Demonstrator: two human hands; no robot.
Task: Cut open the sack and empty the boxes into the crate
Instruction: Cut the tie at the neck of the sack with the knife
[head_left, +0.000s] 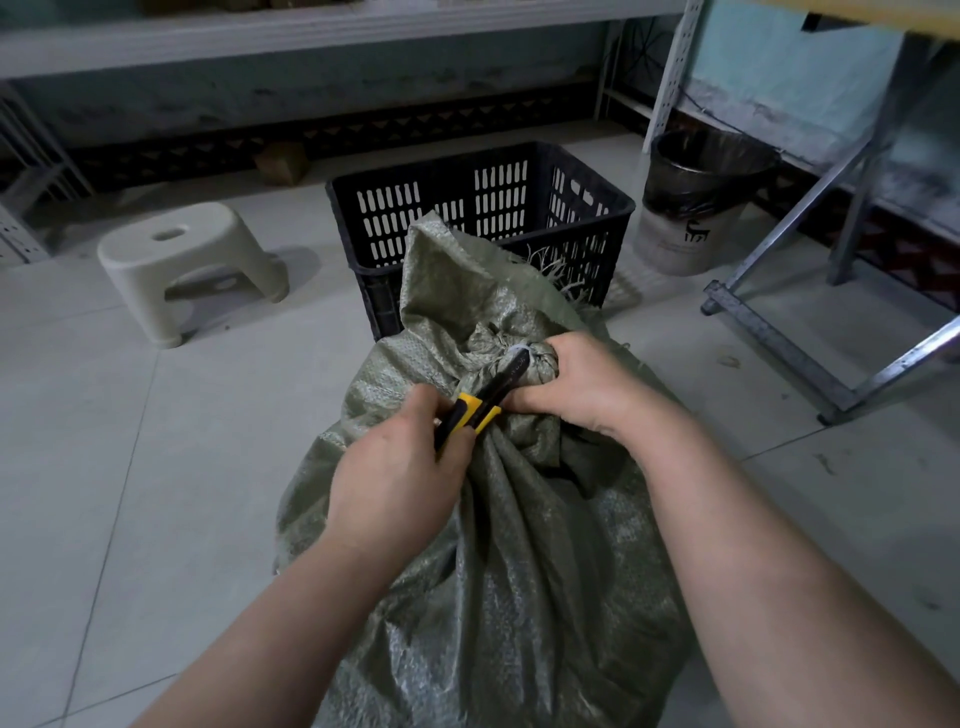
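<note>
left hand (395, 478) grip clamps knife (480, 397) pointing up-right at right hand (582, 382)'s pinched sack (498, 545) neck.

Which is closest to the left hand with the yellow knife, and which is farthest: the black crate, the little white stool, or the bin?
From the left hand, in the head view:
1. Black crate, straight ahead behind the sack.
2. White stool, off to the left on the floor; not much farther than the crate.
3. Bin, far right beside the shelf leg, clearly farthest.
</note>
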